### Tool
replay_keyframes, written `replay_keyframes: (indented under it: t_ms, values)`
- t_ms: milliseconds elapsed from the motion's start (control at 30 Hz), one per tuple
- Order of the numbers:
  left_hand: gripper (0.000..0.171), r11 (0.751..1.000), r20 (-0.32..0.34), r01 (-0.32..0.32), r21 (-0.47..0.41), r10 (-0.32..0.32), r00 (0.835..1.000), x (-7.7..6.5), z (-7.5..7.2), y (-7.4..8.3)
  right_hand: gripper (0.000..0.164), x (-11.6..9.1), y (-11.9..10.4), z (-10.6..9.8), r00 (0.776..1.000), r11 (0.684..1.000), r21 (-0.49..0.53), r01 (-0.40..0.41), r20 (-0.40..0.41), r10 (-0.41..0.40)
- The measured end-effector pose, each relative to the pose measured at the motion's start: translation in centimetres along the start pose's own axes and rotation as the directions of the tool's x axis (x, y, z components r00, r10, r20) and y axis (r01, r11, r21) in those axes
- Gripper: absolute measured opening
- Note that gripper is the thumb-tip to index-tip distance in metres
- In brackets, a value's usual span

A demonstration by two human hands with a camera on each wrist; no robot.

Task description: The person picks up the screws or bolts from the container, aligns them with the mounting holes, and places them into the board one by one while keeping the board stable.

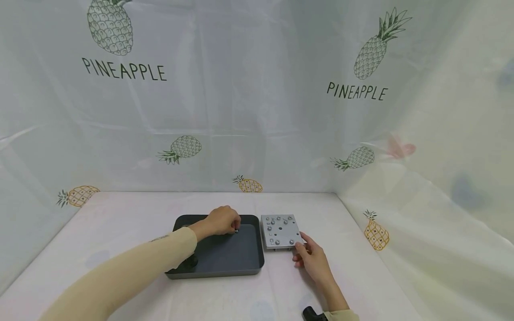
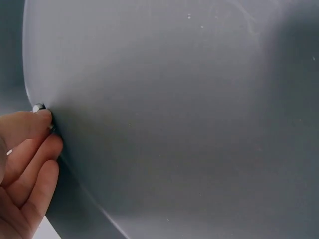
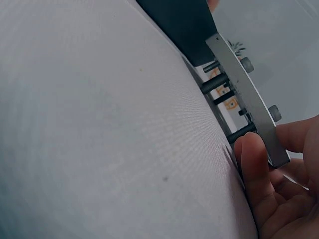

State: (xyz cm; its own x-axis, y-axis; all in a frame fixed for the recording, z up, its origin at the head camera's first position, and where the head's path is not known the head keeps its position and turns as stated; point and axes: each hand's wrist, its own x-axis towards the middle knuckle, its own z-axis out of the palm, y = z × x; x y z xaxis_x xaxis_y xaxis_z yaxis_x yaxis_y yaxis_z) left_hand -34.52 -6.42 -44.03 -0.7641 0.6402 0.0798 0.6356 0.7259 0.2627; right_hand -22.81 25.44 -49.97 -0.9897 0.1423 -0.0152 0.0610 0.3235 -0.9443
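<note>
Over the dark grey tray (image 1: 229, 256), my left hand (image 1: 222, 220) pinches a small metal screw (image 2: 38, 107) between thumb and fingers; only its silvery end shows. To the tray's right is a square metal plate (image 1: 280, 232) with several holes and screws in its top. Threaded screw ends (image 3: 216, 83) stick out of the plate's underside and hold it raised off the table. My right hand (image 1: 315, 262) grips the near right corner of the plate, thumb on top and fingers beneath, as the right wrist view shows.
A white cloth (image 1: 273, 294) covers the table. Pineapple-printed sheeting (image 1: 257, 98) hangs behind and along the sides. The tray has a raised rim and stands close beside the plate. Part of the tray's left side is hidden by my left sleeve (image 1: 132, 267).
</note>
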Motion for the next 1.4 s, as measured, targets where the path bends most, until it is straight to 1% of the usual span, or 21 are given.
replay_keyframes:
  t_ms: [100,167,300,533,800,967,1033,1133,1233,1300,1400]
  values:
    - [0.014,1.000,0.007,-0.008,0.018,0.007,1.000,0.2,0.1,0.0,0.055,0.0,0.0,-0.1,1.000,1.000,0.005,0.001,0.001,-0.001]
    - [0.013,1.000,0.013,-0.024,0.016,0.023,1.000,0.3,0.2,0.1,0.055,-0.1,0.0,-0.1,1.000,1.000,0.009,0.000,0.001,0.000]
    - [0.013,0.998,0.026,-0.057,-0.019,0.057,0.998,0.3,0.2,0.2,0.055,0.0,0.0,-0.1,1.000,1.000,0.017,-0.002,0.005,0.002]
    - [0.013,0.991,0.016,-0.104,-0.087,0.106,0.994,0.3,0.2,-0.1,0.055,0.0,0.1,-0.1,1.000,1.000,0.002,0.006,0.002,-0.006]
    - [0.013,0.981,0.021,-0.106,-0.165,0.111,0.994,0.3,0.4,-0.8,0.055,-0.1,0.0,-0.1,1.000,1.000,0.005,0.009,0.003,-0.009]
    - [0.013,0.971,-0.011,-0.130,-0.203,0.131,0.991,0.3,0.2,-0.7,0.055,-0.1,0.0,-0.1,1.000,1.000,0.012,0.009,0.001,-0.009]
    - [0.013,0.967,-0.020,-0.124,-0.221,0.123,0.992,0.3,0.0,-0.6,0.055,0.0,0.0,-0.1,1.000,1.000,0.013,0.011,0.002,-0.011]
    - [0.012,0.957,-0.038,-0.111,-0.270,0.105,0.994,0.4,-0.3,-0.2,0.055,-0.1,0.0,-0.1,1.000,1.000,0.017,0.012,0.004,-0.012]
    - [0.012,0.941,-0.055,-0.104,-0.323,0.091,0.994,0.6,-0.7,0.1,0.055,-0.1,0.0,-0.1,1.000,1.000,0.017,0.011,0.005,-0.011]
    - [0.012,0.928,-0.070,-0.114,-0.354,0.095,0.993,0.8,-0.9,0.3,0.056,-0.1,0.0,-0.2,1.000,1.000,0.016,0.008,0.006,-0.008]
    - [0.012,0.912,-0.072,-0.116,-0.392,0.096,0.993,1.1,-1.1,0.7,0.056,-0.1,0.0,-0.2,1.000,1.000,0.017,0.006,0.005,-0.006]
